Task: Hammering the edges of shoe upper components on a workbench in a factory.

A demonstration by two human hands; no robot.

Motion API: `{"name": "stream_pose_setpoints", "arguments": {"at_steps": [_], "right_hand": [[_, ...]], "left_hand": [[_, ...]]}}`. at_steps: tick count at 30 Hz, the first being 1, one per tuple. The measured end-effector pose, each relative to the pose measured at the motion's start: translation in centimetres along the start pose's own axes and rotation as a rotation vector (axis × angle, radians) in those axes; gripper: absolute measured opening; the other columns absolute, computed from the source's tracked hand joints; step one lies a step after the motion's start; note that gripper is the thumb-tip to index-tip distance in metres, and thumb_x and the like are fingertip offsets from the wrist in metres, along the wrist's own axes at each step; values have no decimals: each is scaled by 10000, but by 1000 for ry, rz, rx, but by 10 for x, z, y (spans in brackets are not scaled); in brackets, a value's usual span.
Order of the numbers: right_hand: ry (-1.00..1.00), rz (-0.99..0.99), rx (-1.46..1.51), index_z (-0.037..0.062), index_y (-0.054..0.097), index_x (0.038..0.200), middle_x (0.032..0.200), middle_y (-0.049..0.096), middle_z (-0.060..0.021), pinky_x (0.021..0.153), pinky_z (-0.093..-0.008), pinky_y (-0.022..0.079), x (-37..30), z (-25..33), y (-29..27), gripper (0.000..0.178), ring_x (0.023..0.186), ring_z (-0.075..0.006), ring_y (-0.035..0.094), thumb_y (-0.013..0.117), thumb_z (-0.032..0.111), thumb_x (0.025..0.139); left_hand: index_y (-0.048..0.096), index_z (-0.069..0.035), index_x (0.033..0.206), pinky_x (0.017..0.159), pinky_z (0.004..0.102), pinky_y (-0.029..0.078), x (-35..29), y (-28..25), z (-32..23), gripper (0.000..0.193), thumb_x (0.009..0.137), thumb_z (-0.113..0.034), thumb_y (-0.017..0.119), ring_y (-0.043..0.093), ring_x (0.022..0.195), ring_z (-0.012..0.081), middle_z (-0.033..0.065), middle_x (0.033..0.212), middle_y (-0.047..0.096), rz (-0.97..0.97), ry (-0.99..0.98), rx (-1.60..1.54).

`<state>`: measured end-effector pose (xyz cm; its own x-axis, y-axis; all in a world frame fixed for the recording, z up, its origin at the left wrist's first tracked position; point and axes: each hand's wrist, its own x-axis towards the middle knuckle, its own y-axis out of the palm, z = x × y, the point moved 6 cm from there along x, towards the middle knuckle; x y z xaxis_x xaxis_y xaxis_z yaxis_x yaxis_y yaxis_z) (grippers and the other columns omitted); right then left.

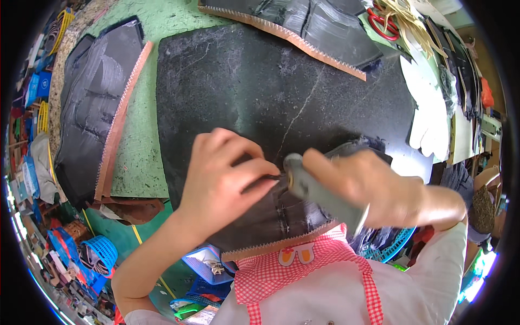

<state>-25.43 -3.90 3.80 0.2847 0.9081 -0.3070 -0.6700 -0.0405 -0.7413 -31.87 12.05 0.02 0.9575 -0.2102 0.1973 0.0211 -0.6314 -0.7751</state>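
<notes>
Nearest me on a black board (216, 81) lies a dark panel (244, 225) with a brown, zigzag-stitched edging along its near side. It looks like leather or stiff cloth. Over this panel my left hand (216, 173) pinches thumb and forefinger together at something small and dark, which I cannot make out. My right hand (368, 187) is wrapped round a grey hand tool (327, 203) with a rounded head and a brass-coloured spot. The tool's head is close to my left fingertips. Motion blurs the right hand slightly, and the tool's working end is hidden.
Similar edged panels lie at the left (95, 103) and far side (319, 32) of the green table (141, 146). Red-handled scissors (383, 24), pale strips (417, 27) and white gloves (420, 103) lie far right. A blue basket (101, 254) stands low at left.
</notes>
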Motion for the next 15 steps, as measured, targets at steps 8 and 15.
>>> {"name": "stream_pose_setpoints", "arguments": {"at_steps": [8,15], "right_hand": [[-36,10,163,-26,449,1145,776,673,-236,619,-495,558,2,-1,7,386,755,-432,709,638,32,814],[-62,-34,141,-8,459,1090,755,673,-217,601,-484,565,6,4,10,302,729,-407,720,627,45,845]], "left_hand": [[752,-190,852,889,450,422,-11,-5,1,257,623,-165,868,572,993,260,-30,989,657,-61,-16,56],[761,-181,854,896,449,412,-22,-4,-10,237,642,-163,866,578,996,258,-36,993,664,-140,48,207]]}}
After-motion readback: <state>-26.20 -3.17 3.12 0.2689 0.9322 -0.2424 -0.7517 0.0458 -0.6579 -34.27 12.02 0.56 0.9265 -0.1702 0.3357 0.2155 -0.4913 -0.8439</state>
